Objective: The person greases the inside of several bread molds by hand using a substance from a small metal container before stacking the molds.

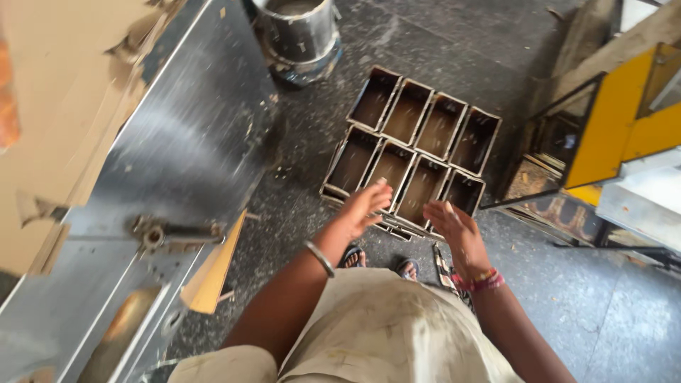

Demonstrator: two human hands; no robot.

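Observation:
Two rows of joined dark metal loaf tins (415, 145) lie on the dark floor in front of me. My left hand (363, 210), with a metal bangle at the wrist, hovers with fingers apart just above the near row's left tins. Over the near row's right end my right hand (454, 228), with red thread bands at the wrist, is spread out and holds nothing. Neither hand visibly grips a tin. My sandalled feet (379, 261) show below the hands, close to the near edge of the tins.
A large shiny steel cabinet (177, 142) with a latch (157, 232) stands at my left, with cardboard (50, 113) on top. A metal bucket (298, 32) stands at the far middle. A yellow and black machine frame (610, 128) is on the right.

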